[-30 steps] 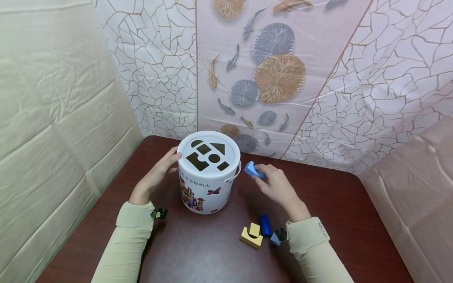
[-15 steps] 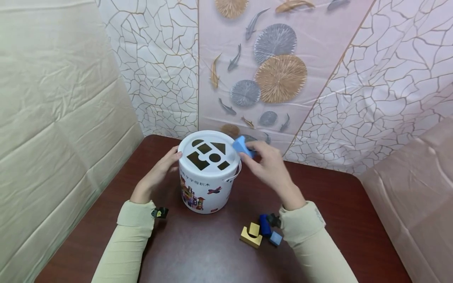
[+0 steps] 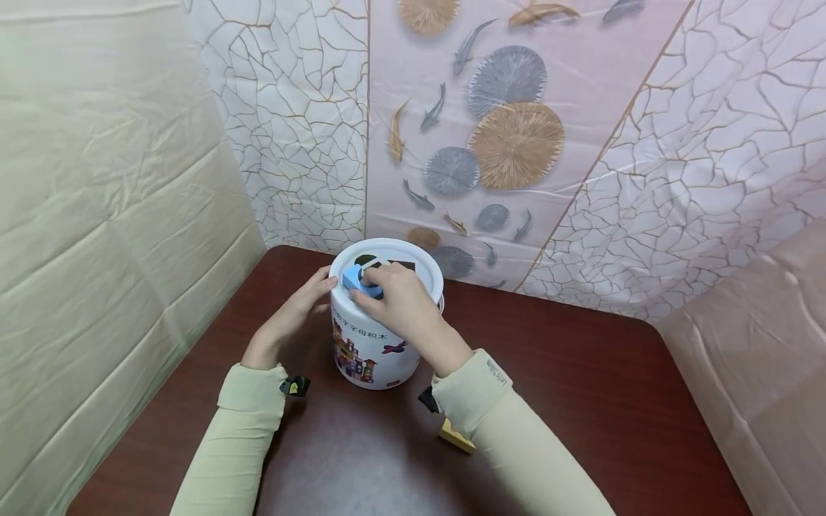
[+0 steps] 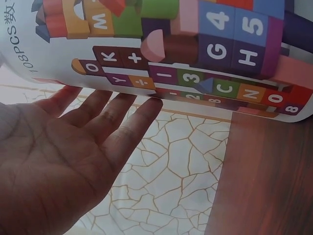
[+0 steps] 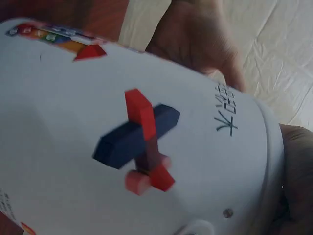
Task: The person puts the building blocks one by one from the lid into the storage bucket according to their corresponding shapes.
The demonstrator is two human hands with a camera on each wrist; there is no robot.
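A white bucket (image 3: 381,362) stands upright on the table, its lid (image 3: 429,271) pierced with shaped holes. My right hand (image 3: 409,304) is over the lid and pinches a light blue arch-shaped block (image 3: 352,278) at the holes on the left side. Whether the block has entered a hole cannot be made out, as the hand covers much of the lid. My left hand (image 3: 290,319) rests against the bucket's left side, fingers fairly straight. In the left wrist view, the left hand's fingers (image 4: 122,129) extend to the printed wall. The right wrist view mostly shows the bucket's side (image 5: 73,112).
A yellow block (image 3: 455,438) lies on the dark red-brown table (image 3: 581,358), partly behind my right sleeve (image 3: 510,430), which hides the other blocks. Patterned cloth (image 3: 303,129) hangs behind the table, with pale cloth (image 3: 97,215) on the left.
My right hand has carried the light blue block leftward from beside the bucket, past the lid's right rim, to the lid's left part. The left hand has stayed at the bucket's side.
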